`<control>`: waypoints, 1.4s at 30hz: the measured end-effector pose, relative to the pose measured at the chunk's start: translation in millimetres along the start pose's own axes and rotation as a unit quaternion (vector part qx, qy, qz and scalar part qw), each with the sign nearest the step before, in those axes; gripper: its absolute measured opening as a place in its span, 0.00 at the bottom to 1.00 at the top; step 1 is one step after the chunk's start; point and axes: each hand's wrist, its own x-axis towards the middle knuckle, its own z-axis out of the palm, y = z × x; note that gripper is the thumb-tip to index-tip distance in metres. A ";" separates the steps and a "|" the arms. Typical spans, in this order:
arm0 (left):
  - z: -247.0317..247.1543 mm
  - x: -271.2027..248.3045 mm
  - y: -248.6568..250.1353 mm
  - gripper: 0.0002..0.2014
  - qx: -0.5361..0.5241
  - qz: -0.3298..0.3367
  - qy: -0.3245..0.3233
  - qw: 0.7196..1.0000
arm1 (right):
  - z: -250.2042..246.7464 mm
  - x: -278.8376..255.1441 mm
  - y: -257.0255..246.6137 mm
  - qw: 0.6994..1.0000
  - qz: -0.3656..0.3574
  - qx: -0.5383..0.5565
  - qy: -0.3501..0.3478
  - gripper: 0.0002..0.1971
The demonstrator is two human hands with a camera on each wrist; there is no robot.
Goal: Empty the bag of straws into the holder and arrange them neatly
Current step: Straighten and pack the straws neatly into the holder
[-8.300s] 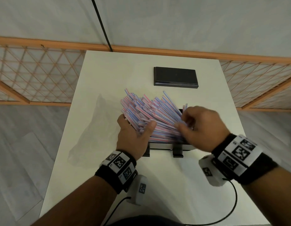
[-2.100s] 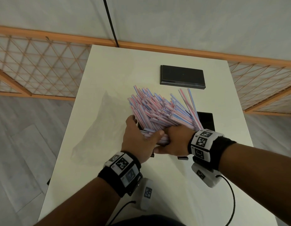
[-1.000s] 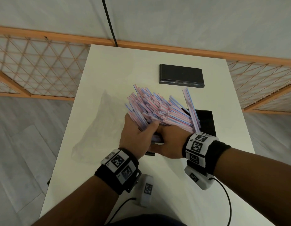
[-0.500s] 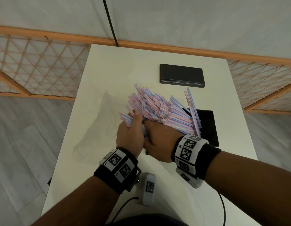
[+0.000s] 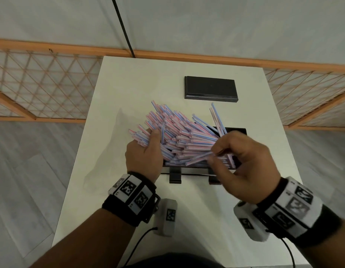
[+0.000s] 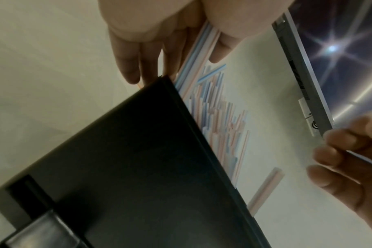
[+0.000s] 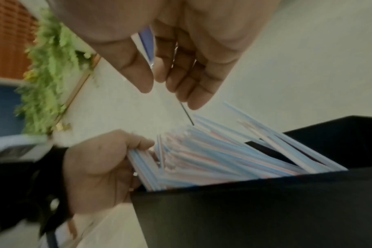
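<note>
the straws [image 5: 179,136] lean out of the holder [image 5: 238,130], tips up-left; left hand [image 5: 143,155] grips their left side, right hand [image 5: 245,161] pinches one straw over the holder.

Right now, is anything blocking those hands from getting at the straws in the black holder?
Nothing visible blocks them. The left hand already grips the leaning straws at the left end of the holder. The right hand pinches a few straws over its front edge. The holder's top is open.
</note>
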 end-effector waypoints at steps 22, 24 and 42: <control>-8.1 -20.8 62.9 0.19 -0.086 0.134 -0.022 0.987 | 4.0 14.4 32.2 0.951 0.214 -0.153 -0.163 0.65; -9.6 -18.9 72.9 0.11 -0.101 0.148 -0.036 0.983 | 1.8 18.4 24.6 0.959 0.194 -0.143 -0.149 0.64; 14.5 -53.1 144.8 0.15 -0.150 0.255 -0.148 0.944 | 17.6 68.5 -41.6 0.999 0.008 0.037 0.037 0.14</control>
